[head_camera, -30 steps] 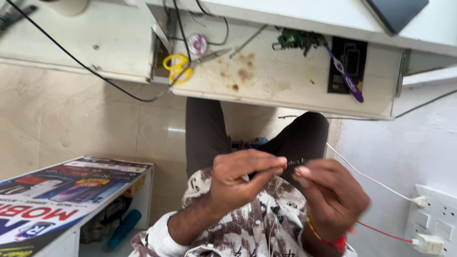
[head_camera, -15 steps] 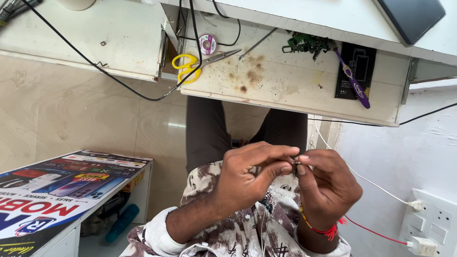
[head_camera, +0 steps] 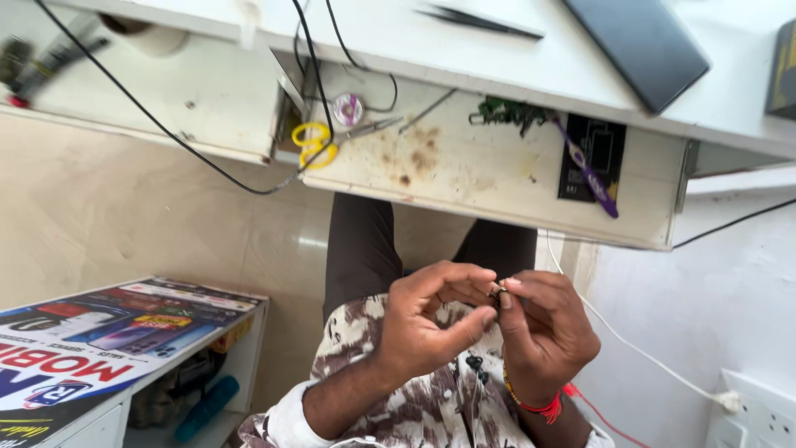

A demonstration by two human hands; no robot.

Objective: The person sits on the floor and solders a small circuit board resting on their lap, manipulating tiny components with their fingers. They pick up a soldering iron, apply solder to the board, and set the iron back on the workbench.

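Metal bit (head_camera: 496, 291) – perhaps – pinched between left hand (head_camera: 431, 319), right hand (head_camera: 543, 328).

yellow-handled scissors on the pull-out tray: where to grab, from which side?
Probably take the scissors by the yellow handle loops, coming from above at the tray's left end. The loops lie flat and uncovered, while a black cable crosses close to them and the blades point right toward the tray's middle. Both hands are busy: left hand and right hand pinch a tiny part.
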